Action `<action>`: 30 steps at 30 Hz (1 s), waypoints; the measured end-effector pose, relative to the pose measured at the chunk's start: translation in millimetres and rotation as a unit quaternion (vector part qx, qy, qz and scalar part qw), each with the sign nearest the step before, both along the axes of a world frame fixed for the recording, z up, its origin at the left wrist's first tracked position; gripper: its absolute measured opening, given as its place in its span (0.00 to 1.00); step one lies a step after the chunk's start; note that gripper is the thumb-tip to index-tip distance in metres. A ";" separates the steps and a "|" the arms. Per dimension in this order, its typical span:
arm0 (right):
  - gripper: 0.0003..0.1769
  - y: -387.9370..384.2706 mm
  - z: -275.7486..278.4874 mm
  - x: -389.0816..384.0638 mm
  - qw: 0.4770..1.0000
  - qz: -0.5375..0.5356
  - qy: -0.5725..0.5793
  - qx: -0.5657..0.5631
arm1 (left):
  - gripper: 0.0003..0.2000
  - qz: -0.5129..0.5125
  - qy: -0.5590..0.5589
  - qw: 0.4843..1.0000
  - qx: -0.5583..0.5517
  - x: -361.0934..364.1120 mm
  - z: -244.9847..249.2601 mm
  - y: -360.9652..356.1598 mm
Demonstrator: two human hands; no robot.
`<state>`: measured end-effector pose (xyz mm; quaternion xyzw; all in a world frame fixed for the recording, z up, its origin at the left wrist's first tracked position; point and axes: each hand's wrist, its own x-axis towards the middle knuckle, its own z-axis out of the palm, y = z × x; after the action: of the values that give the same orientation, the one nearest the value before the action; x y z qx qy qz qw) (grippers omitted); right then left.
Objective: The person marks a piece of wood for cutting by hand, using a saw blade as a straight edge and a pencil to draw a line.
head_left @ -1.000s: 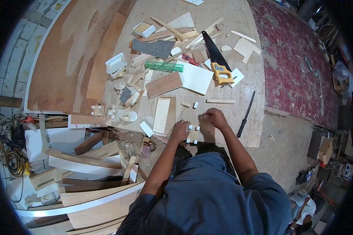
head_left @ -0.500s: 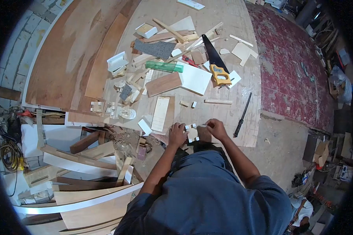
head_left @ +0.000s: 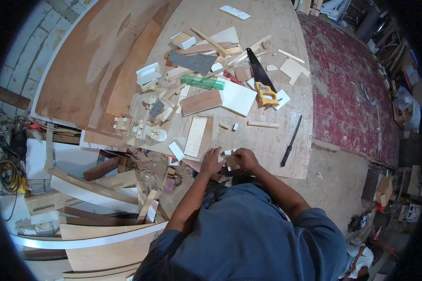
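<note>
Plywood [head_left: 267,145] carries everything here. At the left, a white block [head_left: 176,151] and a pale slat [head_left: 195,136] lie flat, just beside your left hand [head_left: 212,162], which clasps the small wooden piece [head_left: 229,157] at the sheet's near edge. Your right hand [head_left: 246,159] pinches that piece from the other side. A black bar [head_left: 290,140] lies well apart, farther right.

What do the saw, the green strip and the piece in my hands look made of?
Saw: dark blade, likely coated steel; glossy yellow handle, probably plastic. Green strip: translucent, likely plastic. Piece between left hand and right hand: matte tan, apparently bare wood; too small to confirm.
</note>
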<state>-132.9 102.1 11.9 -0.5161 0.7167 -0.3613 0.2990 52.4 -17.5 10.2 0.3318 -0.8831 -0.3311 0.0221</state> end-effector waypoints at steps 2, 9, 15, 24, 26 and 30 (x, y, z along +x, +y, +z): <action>0.10 -2.4 -0.3 3.5 1.000 0.005 0.013 -0.003 | 0.35 -0.005 -0.009 1.000 -0.023 -3.3 2.6 3.8; 0.09 -5.4 -16.0 6.4 0.999 -0.020 0.005 -0.044 | 0.34 0.009 -0.039 0.998 -0.050 -11.1 -0.7 7.7; 0.08 -7.4 -7.9 6.1 1.000 0.005 0.002 -0.022 | 0.35 0.009 -0.032 0.998 -0.057 -10.7 -13.1 3.9; 0.09 1.1 -2.7 -0.7 0.998 -0.040 0.033 -0.028 | 0.35 0.022 -0.054 0.997 -0.042 -11.1 -14.8 3.5; 0.09 1.1 4.4 2.0 0.999 -0.023 0.030 -0.033 | 0.33 0.024 -0.030 0.997 -0.064 -11.2 -12.8 5.0; 0.10 -8.3 -2.3 8.7 0.998 0.024 0.057 0.000 | 0.33 0.020 -0.037 0.997 -0.066 -9.9 -14.8 3.8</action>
<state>-124.2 93.8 9.6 -0.5527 0.7201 -0.3245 0.2658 42.6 -13.6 -4.6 0.3588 -0.8964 -0.2596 0.0178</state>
